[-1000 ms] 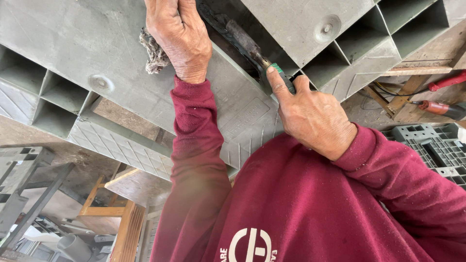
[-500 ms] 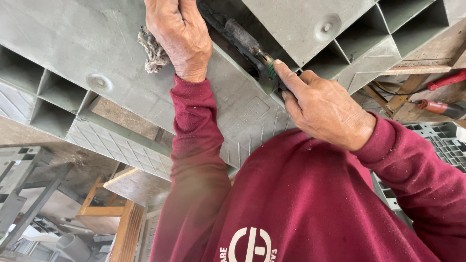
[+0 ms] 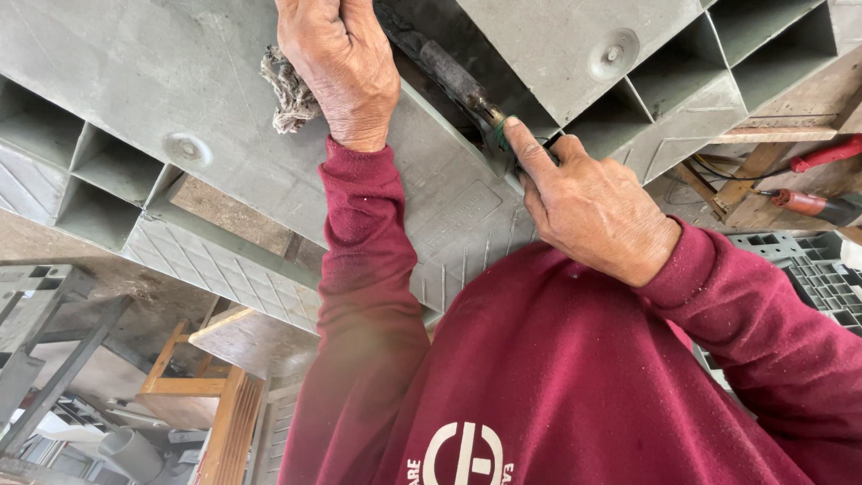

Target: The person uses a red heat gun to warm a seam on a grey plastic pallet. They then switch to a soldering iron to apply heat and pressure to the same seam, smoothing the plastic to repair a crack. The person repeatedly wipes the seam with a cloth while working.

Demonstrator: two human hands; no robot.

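Note:
A large grey plastic pallet with ribbed cells fills the top of the view. My left hand presses on it, clutching a dirty grey rag. My right hand grips a tool with a dark shaft and a green collar, my index finger stretched along the collar. The shaft points into a dark gap in the pallet between my two hands; its tip is hidden there. Both sleeves are maroon.
Two red-handled tools lie on wooden boards at the right. A grey slotted crate sits below them. A wooden stool and a grey metal frame stand at the lower left.
My right hand has shifted slightly along the gap with the tool, its index finger now on the green collar. My left hand and the rag have stayed put.

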